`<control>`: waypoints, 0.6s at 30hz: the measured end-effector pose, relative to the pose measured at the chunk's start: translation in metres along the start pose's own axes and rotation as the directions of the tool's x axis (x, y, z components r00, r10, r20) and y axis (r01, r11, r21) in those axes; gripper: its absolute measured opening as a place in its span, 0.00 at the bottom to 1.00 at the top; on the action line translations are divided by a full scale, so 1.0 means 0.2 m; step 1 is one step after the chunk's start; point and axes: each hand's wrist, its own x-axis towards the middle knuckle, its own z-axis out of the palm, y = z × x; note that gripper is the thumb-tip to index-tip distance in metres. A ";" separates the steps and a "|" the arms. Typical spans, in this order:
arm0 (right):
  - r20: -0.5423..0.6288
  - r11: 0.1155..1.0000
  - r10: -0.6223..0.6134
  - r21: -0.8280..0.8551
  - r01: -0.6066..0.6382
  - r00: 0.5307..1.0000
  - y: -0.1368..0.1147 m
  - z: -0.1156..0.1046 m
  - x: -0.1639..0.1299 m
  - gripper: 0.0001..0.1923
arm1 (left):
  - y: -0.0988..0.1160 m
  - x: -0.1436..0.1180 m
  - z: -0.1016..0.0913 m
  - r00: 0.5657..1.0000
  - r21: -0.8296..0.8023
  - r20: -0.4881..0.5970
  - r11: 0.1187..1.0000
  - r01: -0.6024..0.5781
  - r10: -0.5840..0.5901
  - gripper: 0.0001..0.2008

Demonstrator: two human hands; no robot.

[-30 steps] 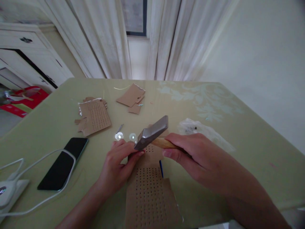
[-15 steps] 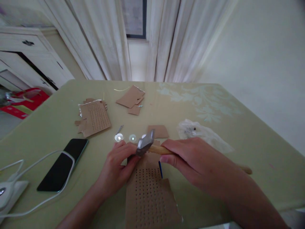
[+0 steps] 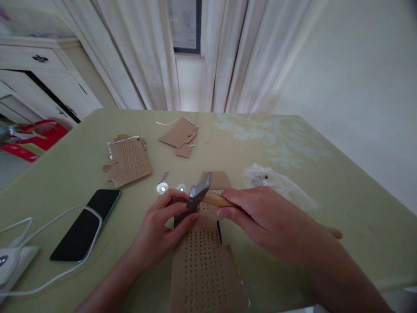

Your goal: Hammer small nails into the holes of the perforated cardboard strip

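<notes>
Your hammer (image 3: 198,194) has lifted slightly since the last tap, right hand (image 3: 260,215) closed round its handle, left hand (image 3: 161,226) pinching something unseen on the near perforated cardboard (image 3: 203,265); tap lightly, fingers clear

- From my view I see two bare forearms coming up from the bottom edge of the picture toward the perforated cardboard sheet (image 3: 203,265).
- My left hand (image 3: 161,228), on the left side of that sheet, wears no glove, ring or watch that I can make out.
- My left forearm is uncovered as far as the frame shows; no sleeve or cuff is in view.
- My right hand (image 3: 260,215), on the right side of the sheet, is likewise bare, with no jewellery showing.
- My right forearm is uncovered down to the lower right corner.
- The fingernails look short and unpainted, though the light is dim.
</notes>
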 end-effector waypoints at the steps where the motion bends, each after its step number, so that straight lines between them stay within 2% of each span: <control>1: 0.018 1.000 -0.017 -0.022 0.018 1.000 0.00 0.01 0.00 0.13 | 0.00 0.00 0.00 1.000 0.001 0.014 1.000 0.005 -0.005 0.04; 5: 0.029 0.997 -0.072 -0.015 0.072 0.997 0.00 0.02 0.01 0.12 | 0.00 0.00 -0.02 0.998 0.008 0.033 0.999 0.049 -0.049 0.15; 9: 0.028 1.000 -0.024 0.018 0.024 0.999 0.00 0.02 0.03 0.12 | 0.00 -0.01 -0.02 0.995 0.026 0.034 0.995 0.092 -0.093 0.16; 14: 0.083 0.998 -0.056 -0.011 0.057 0.995 0.01 0.02 0.05 0.11 | -0.01 -0.02 0.00 0.991 0.021 0.046 0.992 0.124 -0.125 0.19; 18: 0.061 0.999 0.013 0.045 -0.016 0.998 0.01 0.00 0.06 0.14 | -0.01 -0.02 0.00 0.992 0.037 0.036 0.992 0.118 -0.119 0.18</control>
